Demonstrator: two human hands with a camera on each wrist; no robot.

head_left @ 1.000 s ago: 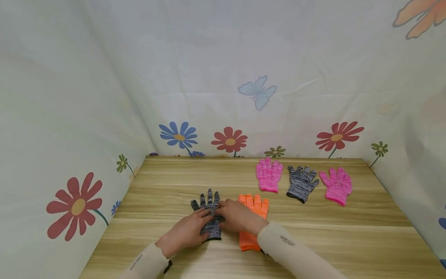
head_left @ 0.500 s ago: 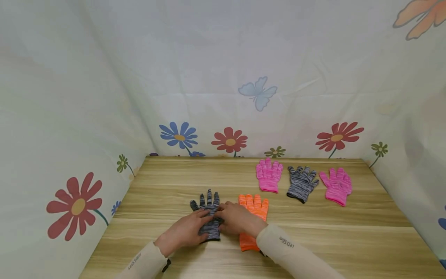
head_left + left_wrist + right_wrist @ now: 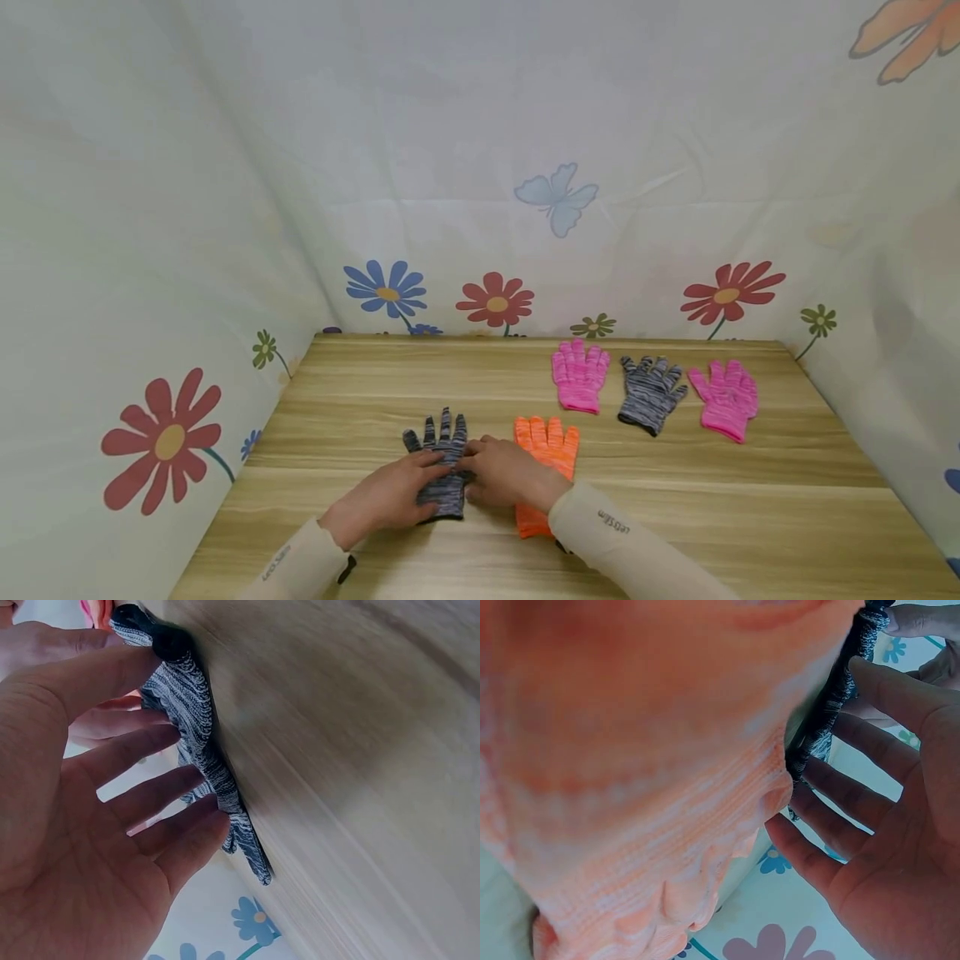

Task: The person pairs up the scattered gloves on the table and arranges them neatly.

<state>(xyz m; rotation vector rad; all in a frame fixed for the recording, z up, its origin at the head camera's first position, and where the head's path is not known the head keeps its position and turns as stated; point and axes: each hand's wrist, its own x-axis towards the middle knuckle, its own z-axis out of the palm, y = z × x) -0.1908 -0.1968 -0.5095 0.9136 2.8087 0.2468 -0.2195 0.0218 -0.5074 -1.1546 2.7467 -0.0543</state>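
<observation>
A dark grey-and-black knit glove [image 3: 447, 493] lies flat on the table with its fingers pointing away from me. My left hand [image 3: 386, 496] touches its left side with extended fingers; in the left wrist view those fingertips [image 3: 191, 776] rest along the glove's edge. From the opposite side my right hand [image 3: 504, 473] touches the same glove, its fingers also fairly straight. An orange knit glove [image 3: 557, 450] lies just to the right, partly covered by my right hand and forearm. Close to the camera, that orange glove [image 3: 652, 802] fills much of the right wrist view.
Toward the back right of the wooden table [image 3: 712, 517] lie a pink glove [image 3: 580, 379], a grey-black glove [image 3: 648, 396] and another pink glove [image 3: 726, 400]. A white cloth [image 3: 450, 125] printed with flowers and a butterfly encloses the back and sides.
The dark glove has slid a little to the left, and both hands have shifted left along with it. The orange glove and the ones at the back stay put.
</observation>
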